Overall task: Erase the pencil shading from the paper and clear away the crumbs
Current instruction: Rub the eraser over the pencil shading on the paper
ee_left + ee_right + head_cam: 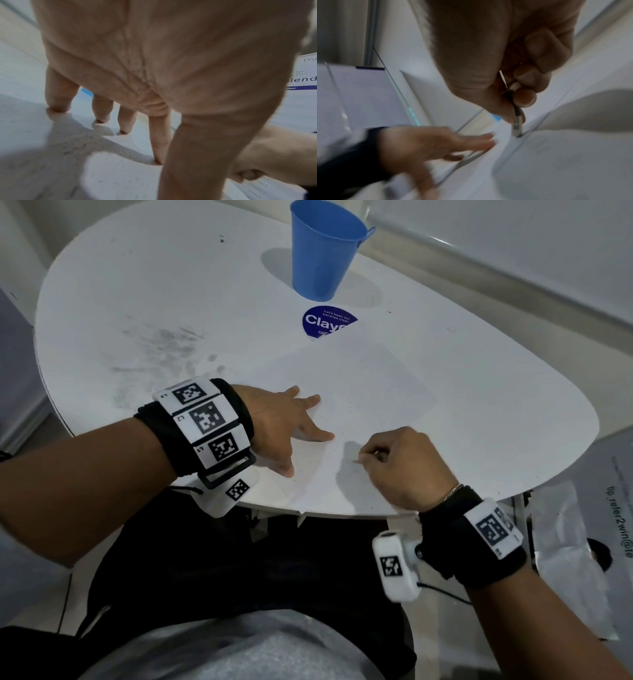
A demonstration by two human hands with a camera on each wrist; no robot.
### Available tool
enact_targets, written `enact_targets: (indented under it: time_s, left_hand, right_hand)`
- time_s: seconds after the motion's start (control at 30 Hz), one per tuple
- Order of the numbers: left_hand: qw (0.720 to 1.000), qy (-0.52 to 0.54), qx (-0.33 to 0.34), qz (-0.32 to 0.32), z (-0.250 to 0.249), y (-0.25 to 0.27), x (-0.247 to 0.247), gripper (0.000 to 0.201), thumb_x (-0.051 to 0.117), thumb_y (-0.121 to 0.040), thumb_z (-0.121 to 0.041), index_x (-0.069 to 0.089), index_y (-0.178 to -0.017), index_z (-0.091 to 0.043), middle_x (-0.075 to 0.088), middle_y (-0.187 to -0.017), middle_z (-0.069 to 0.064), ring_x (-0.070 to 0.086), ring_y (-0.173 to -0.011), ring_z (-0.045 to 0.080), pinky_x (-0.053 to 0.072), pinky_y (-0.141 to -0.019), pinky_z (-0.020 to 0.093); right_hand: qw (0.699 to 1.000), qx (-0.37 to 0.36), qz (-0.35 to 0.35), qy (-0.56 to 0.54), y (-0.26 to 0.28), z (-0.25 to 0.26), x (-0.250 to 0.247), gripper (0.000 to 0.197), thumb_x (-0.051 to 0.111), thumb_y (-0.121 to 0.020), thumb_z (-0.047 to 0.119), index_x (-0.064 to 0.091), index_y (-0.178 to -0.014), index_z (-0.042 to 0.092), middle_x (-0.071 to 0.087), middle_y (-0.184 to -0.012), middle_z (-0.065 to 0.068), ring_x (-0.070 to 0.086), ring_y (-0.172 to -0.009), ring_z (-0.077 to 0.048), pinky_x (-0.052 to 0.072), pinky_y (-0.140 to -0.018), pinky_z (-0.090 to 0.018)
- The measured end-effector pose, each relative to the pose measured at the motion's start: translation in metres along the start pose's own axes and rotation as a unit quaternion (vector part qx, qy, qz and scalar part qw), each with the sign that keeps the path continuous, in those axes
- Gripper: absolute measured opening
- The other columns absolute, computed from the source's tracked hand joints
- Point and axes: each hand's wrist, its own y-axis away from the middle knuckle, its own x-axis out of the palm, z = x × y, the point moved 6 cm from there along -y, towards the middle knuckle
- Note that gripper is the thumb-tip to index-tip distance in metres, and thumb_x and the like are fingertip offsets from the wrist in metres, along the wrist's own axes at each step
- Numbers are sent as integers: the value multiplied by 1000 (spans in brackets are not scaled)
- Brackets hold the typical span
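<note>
Your left hand (286, 426) lies flat with fingers spread on the paper (359, 392), most likely to pin the sheet against the rubbing. Your right hand (399, 465) pinches a thin eraser stick (516, 126) between thumb and fingertips — its long axis steep, tip down and touching the sheet just beside your left fingertips. The paper lies near the table (137, 313) edge closest to you — turned askew to it.

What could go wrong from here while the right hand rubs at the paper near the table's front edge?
The paper reaches the table's front edge, and only the left hand's spread fingertips press it; hard strokes might crease or tear it.
The right hand pinches a thin tool near its tip, so the grip could slip.
Crumbs may fall off that edge onto the lap.
</note>
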Motion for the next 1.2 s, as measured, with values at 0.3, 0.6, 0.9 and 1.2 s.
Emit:
enact_targets:
  time_s: [0.3,0.6,0.9,1.2]
  left_hand:
    - [1000,1,1,2,2,-1,1,84,64,-92,-44,6,-149,-65,-27,-164,-14,-23,-152,13,19,-123,51]
    - [1000,1,-3,0,2,-3,0,84,65,-92,-45,6,-149,-65,-27,-163,-14,-23,-152,13,18,-123,53]
    - [1000,-3,-2,3,1,0,1,84,64,-93,-46,5,-150,-64,-28,-164,-13,-23,-152,14,16,-124,52]
    - [1000,-4,1,0,2,-2,1,85,65,-92,-44,6,-149,-65,-27,-164,-13,-23,-152,14,21,-123,51]
  right_hand:
    - [999,26,-21,-34,-8,-19,-8,15,65,-87,17,76,-77,21,61,-61,16,58,-62,-6,38,-57,-15]
    - [999,22,-38,-18,-8,-20,-9,15,64,-87,18,76,-79,22,70,-73,8,65,-74,-16,50,-70,-27]
    - [999,21,-34,0,-6,-18,-10,16,63,-88,17,75,-78,21,67,-68,8,63,-71,-17,50,-67,-27]
    - [1000,11,3,-21,-5,-14,-3,16,63,-88,16,75,-78,19,55,-56,17,53,-59,-3,37,-56,-15]
